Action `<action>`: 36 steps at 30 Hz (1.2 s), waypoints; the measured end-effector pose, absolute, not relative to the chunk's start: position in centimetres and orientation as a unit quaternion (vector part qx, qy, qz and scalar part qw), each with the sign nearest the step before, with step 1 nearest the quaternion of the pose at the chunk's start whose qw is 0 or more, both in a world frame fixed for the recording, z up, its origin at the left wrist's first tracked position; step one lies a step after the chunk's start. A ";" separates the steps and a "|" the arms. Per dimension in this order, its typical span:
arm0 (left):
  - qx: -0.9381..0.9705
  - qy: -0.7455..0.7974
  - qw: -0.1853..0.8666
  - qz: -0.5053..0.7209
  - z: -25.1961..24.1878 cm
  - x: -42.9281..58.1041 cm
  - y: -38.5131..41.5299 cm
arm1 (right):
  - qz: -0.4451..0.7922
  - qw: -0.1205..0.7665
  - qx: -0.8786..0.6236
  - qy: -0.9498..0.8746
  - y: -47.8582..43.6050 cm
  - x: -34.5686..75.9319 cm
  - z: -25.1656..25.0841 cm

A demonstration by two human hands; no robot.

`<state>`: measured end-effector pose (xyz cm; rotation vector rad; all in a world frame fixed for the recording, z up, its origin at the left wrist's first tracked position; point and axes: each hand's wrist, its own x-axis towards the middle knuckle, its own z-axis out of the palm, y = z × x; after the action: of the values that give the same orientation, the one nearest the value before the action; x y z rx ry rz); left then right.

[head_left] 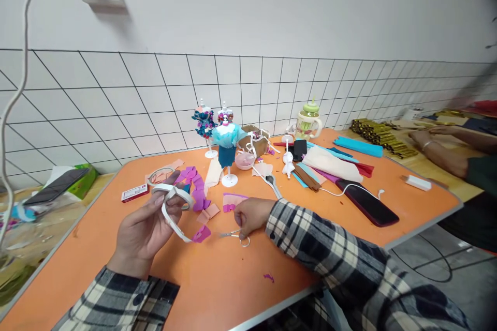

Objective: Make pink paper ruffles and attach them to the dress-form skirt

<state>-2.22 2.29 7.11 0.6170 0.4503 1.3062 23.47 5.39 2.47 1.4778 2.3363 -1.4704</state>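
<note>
My left hand is raised above the left part of the table, its fingers closed around a looped narrow white ribbon or tape, one end of which hangs down. Over the table's middle, my right hand pinches the handles of small silver scissors lying on the surface, blades to the left. A magenta scrap of crepe paper sits just left of the blades. Behind it are peach paper pieces and a ruffled purple crepe strip. A pink-and-purple strip lies beyond my right fingers.
Small dress forms, one in a blue dress, stand at the back beside a pink bowl. Rightward are crepe rolls, a phone with a cable, and a green-lidded cup. A co-worker's arm rests on another table.
</note>
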 end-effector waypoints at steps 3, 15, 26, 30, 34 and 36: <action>0.278 0.203 0.723 0.599 6.6 -2.2 2.4 | -0.421 -0.129 0.438 0.784 4.4 22.0 2.8; 0.252 0.259 0.597 0.716 5.8 -5.2 3.2 | -0.574 -0.173 0.348 0.721 5.3 19.2 -1.1; 0.374 0.388 0.554 0.635 4.5 -2.7 2.5 | -0.265 -0.333 0.530 0.733 10.3 26.2 -0.4; 0.395 0.438 0.548 0.593 3.6 -1.0 1.7 | -0.232 -0.384 0.514 0.731 8.1 24.5 -0.2; 0.390 0.444 0.564 0.577 3.0 0.1 1.2 | -0.373 -0.383 0.395 0.747 4.8 20.6 0.0; 0.386 0.449 0.566 0.574 3.0 0.5 1.1 | -0.457 -0.378 0.360 0.720 3.7 18.9 -0.3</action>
<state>0.49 1.12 2.98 0.9066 1.0558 1.3488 18.88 3.72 -0.29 1.5235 3.0467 -1.9337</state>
